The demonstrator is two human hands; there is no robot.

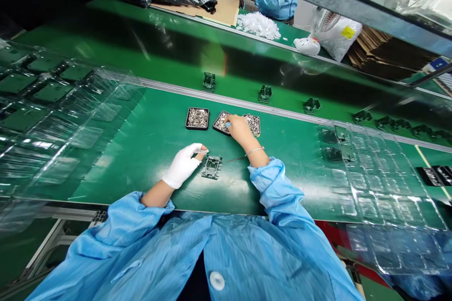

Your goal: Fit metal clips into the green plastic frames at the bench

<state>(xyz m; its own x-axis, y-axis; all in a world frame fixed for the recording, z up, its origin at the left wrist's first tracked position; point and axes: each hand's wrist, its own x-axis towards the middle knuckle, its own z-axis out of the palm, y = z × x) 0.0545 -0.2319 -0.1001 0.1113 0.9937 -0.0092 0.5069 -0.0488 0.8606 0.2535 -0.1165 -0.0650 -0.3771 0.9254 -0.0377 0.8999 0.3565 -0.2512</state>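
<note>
My left hand, in a white glove with bare fingertips, is just left of a small green circuit board on the bench. Its thumb and finger are pinched together; whatever lies between them is too small to name. My right hand reaches over the middle black tray of small silvery metal parts, fingers closed and their tips partly hidden. A blue cover shows on one finger. To either side are a left tray and a right tray of similar parts. A thin metal rod lies below my right wrist.
Clear plastic blister trays stand at the right, and more blister trays at the left. Beyond a metal rail, several boards sit on a green strip. Farther back are a white pile and another person's sleeve.
</note>
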